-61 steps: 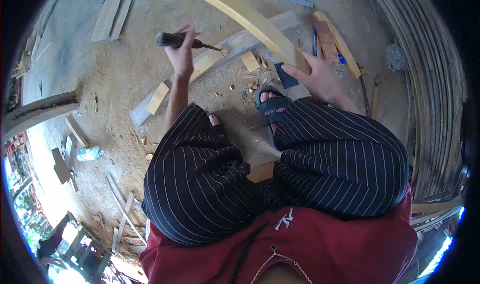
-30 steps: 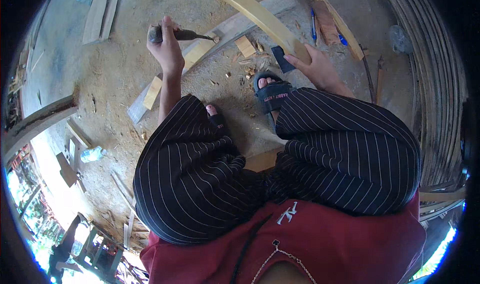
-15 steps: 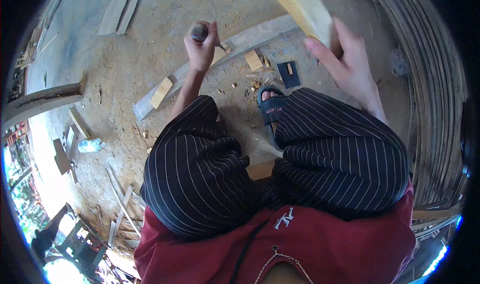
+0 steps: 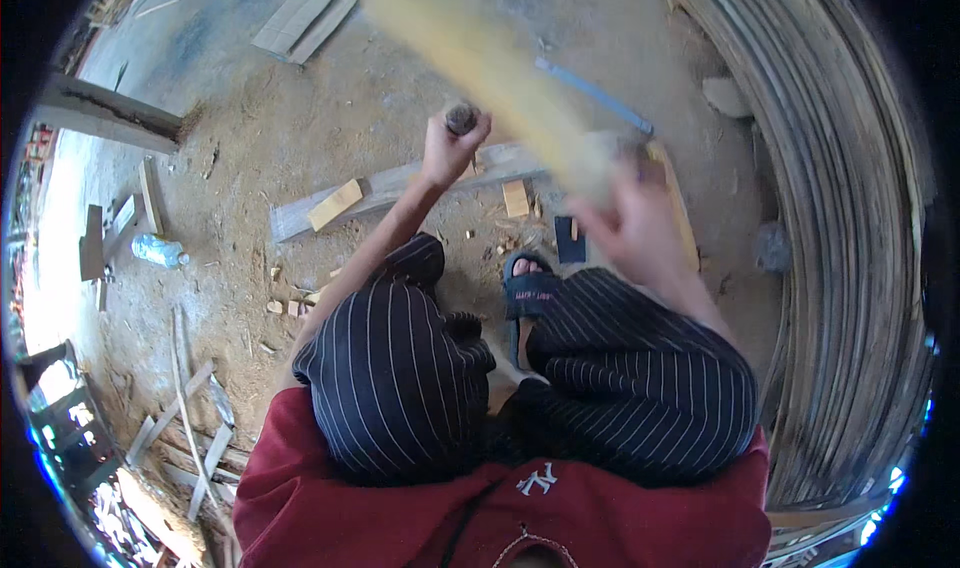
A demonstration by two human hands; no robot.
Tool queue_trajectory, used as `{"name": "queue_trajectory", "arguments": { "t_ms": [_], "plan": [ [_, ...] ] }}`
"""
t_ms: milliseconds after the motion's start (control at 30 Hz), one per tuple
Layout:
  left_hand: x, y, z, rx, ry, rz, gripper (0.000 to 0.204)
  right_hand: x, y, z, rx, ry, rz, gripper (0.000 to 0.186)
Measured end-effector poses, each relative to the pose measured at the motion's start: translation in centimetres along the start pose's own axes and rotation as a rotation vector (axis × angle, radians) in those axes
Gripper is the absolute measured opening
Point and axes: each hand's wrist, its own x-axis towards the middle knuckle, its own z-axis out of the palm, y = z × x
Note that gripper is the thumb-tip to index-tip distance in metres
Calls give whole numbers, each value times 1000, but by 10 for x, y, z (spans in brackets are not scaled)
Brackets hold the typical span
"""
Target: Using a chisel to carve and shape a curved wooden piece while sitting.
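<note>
gripping handle (image 4: pixel 460 119) and timber (image 4: pixel 492 74), hands (image 4: pixel 450 156) (image 4: pixel 642 230) are outstretched.

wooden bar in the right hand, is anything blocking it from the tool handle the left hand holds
Nothing visible does: the blurred wooden bar in the right hand slants close past the tool handle in the left hand, with no other object showing between. Depth between them cannot be told.

A woodworking workshop is showing itself in the stacked long wooden strips (image 4: pixel 850 208) lining the right edge, the round-ended boards (image 4: pixel 300 13) lying at upper left, and the scrap wood (image 4: pixel 212 466) littering the lower left.
</note>
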Motion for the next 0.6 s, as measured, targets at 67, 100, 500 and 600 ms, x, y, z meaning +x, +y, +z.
{"name": "queue_trajectory", "arguments": {
  "t_ms": [67,100,500,600],
  "plan": [
    [-3,-1,-1,-33,-25,32,19,3,0,4,-358,-256,114,36],
    [-5,-1,-1,-13,-3,89,19,2,1,3,-166,-144,123,37],
    [1,-8,-3,3,-12,-50,19,3,10,21,38,64,55,53],
    [-1,-5,-5,-60,-30,-2,20,1,15,24,353,261,-113,53]
  ]
}}
